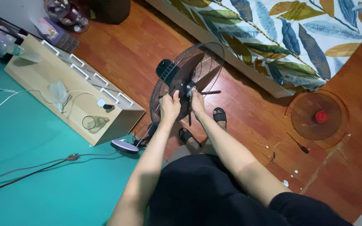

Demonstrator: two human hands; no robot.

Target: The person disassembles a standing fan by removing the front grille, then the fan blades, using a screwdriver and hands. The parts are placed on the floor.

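A standing fan [188, 79] faces me with its front grille off; the rear wire guard [208, 58] and dark blades [181, 77] are exposed. My left hand [169, 106] grips the lower edge of a blade. My right hand [196, 100] pinches the small hub piece [190, 88] at the blade centre. The removed front grille [318, 116], round with a red centre, lies flat on the wooden floor at the right. A screwdriver [298, 144] lies beside it.
A low wooden cabinet [70, 90] with white handles stands left of the fan, with a glass and cables on top. Cords cross the teal wall at the left. A leaf-patterned bedspread [281, 37] hangs behind the fan. My sandalled feet [204, 125] rest below it.
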